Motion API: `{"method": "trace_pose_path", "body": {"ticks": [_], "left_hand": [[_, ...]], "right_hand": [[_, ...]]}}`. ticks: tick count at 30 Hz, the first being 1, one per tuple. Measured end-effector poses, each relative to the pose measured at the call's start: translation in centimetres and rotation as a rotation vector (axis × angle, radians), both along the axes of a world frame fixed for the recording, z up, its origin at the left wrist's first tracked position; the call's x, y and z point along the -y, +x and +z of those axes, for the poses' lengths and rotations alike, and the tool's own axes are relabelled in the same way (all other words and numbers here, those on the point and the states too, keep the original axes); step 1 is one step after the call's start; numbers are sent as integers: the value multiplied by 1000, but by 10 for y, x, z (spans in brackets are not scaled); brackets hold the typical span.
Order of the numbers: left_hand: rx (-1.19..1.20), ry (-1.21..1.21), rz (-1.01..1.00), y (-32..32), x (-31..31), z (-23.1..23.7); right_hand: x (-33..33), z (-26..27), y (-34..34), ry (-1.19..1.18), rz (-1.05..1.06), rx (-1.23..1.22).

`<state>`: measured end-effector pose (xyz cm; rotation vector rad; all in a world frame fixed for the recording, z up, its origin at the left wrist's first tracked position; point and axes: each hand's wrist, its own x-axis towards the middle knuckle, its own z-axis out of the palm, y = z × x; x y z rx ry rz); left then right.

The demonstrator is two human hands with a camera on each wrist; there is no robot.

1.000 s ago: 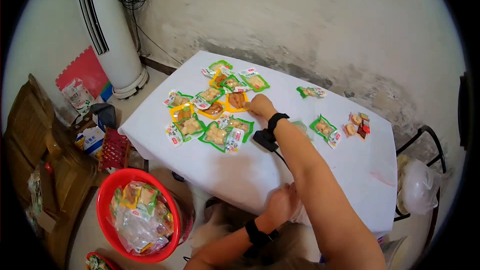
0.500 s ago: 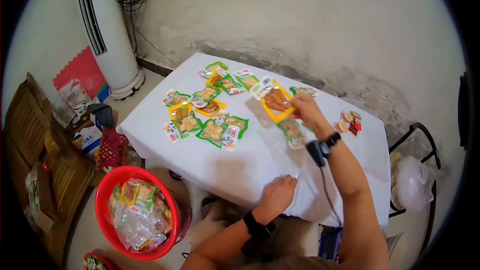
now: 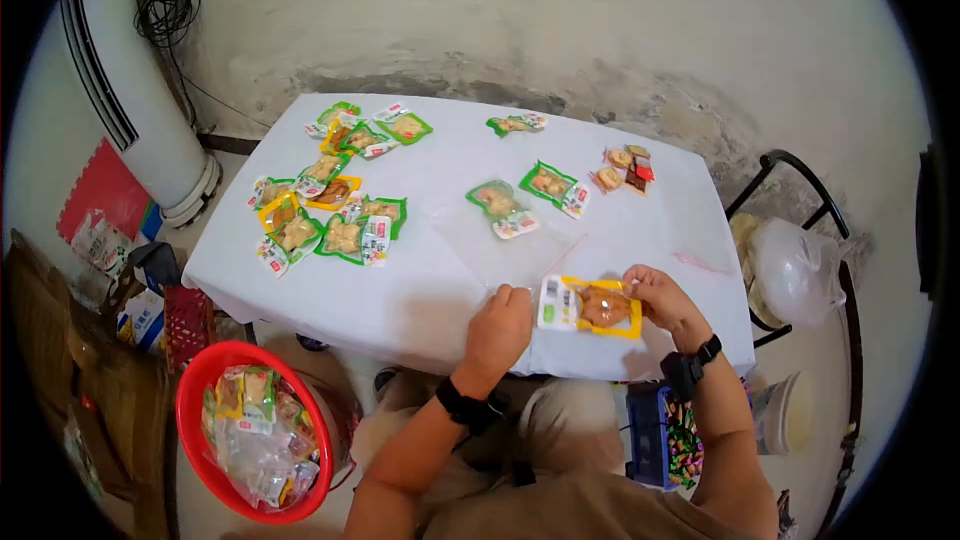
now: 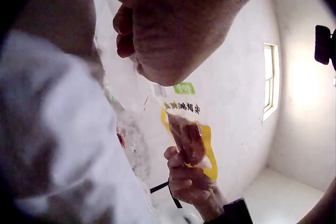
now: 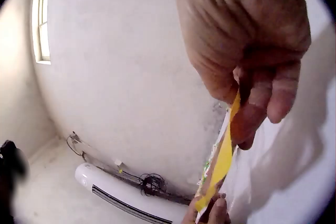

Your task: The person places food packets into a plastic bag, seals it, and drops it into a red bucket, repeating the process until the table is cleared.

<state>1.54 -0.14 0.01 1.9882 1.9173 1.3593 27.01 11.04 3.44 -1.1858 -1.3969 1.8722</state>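
Yellow-edged packet point(image 3: 606, 308) now nearer the person point(image 3: 560, 515), in the right hand's point(image 3: 666, 297) pinch; left hand point(image 3: 498, 330) half-closed, hold unclear.

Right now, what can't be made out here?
Left hand: whether it grips anything, hidden by its own back, head view.
Yellow packet: white end partly behind that hand, left wrist view; fine print too small, head view.
Red tub: lower contents buried under packets and clear plastic, head view.

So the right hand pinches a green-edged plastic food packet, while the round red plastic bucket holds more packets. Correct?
The edge colour is wrong: the plastic food packet the right hand pinches is yellow-edged, as the head view shows. The rest stands.
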Motion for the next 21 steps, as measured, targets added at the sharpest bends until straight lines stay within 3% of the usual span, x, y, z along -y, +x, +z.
{"method": "trace_pose_path", "body": {"ticks": [11,16,21], "left_hand": [[47,50,20,-6,1,13],[48,88,17,-6,3,17],[11,97,-30,-2,4,13]], "right_hand": [[-1,18,-26,235,-94,222],[3,11,-34,218,-197,75],[11,-9,-71,163,-139,25]]}}
